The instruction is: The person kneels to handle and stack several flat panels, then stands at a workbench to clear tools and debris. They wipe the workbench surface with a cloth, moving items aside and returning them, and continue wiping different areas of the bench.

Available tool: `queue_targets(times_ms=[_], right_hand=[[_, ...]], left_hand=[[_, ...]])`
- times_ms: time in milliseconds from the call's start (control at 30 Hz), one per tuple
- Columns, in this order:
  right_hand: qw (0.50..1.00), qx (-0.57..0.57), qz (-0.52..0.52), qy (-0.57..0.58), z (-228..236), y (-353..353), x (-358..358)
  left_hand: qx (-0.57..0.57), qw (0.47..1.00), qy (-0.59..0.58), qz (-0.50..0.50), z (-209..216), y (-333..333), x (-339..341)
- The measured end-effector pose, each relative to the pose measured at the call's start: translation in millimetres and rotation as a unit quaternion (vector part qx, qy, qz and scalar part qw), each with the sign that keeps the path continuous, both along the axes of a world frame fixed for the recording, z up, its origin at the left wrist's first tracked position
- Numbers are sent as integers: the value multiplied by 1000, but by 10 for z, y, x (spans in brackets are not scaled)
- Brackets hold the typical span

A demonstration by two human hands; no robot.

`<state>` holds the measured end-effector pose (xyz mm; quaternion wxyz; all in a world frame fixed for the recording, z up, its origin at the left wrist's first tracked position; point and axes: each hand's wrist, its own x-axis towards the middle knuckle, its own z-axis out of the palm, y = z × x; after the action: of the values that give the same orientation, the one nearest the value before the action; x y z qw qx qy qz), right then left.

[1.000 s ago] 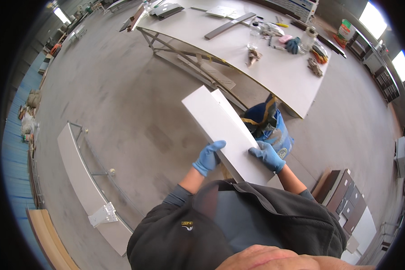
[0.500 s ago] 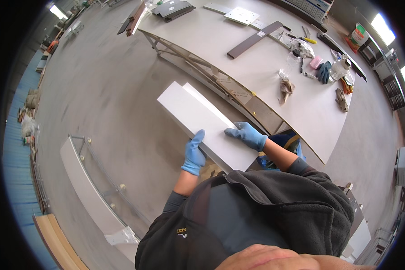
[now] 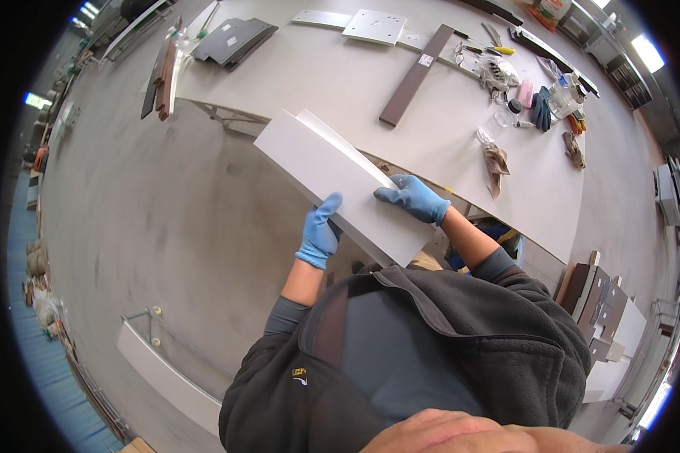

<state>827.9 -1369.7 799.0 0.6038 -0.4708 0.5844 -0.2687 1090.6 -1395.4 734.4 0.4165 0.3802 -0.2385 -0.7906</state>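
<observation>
Between my hands is a long white panel piece [image 3: 340,181], tilted from upper left to lower right, with a second white strip along its far side. My left hand [image 3: 319,230], in a blue glove, grips its near left edge with the thumb on top. On the far right edge, my right hand [image 3: 415,200], also blue-gloved, is closed with its thumb over the top face. The fingers under the panel are hidden. The piece is held up in front of my body, its far side overlapping the edge of a big pale table [image 3: 295,75].
On the table lie a brown strip [image 3: 418,75], a white plate with holes [image 3: 374,27], grey panels [image 3: 234,41], a dark glove [image 3: 541,108], a crumpled brown cloth [image 3: 496,166] and a yellow-handled tool [image 3: 502,50]. A wheeled rack [image 3: 170,370] stands at lower left; stacked boards [image 3: 601,309] at right.
My view has shifted, so the table shows nearer and the wheeled rack lower. Both hands keep their grip on the white panel piece, now seen slightly higher in the picture.
</observation>
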Motion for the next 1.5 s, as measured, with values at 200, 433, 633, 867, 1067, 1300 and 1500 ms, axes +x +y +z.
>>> queue_targets(times_ms=[200, 433, 633, 867, 1067, 1300, 1500], right_hand=[[973, -9, -165, -160, -715, -1249, -530], [838, -59, -332, 429, -1450, -2755, -1149], [806, 1, -339, 486, -1679, -3473, -1058], [738, 74, -382, 551, -1961, -3769, -949], [699, 90, -487, 516, -1796, -4040, -980], [662, 24, -634, 399, -1487, -4260, -150], [673, -24, -638, 373, -1379, -4325, 641]], left_hand=[[4, 999, 19, -31, -178, -1198, -189], [-7, 1000, 23, 8, -143, -2633, -201], [-4, 997, -13, 71, -107, -3791, 54], [-39, 991, 60, 112, -52, -5438, 532], [0, 968, 102, 228, -120, -7343, 874], [38, 916, 192, 350, -292, -9433, 1036], [70, 892, 226, 385, -652, -10679, 1287]])
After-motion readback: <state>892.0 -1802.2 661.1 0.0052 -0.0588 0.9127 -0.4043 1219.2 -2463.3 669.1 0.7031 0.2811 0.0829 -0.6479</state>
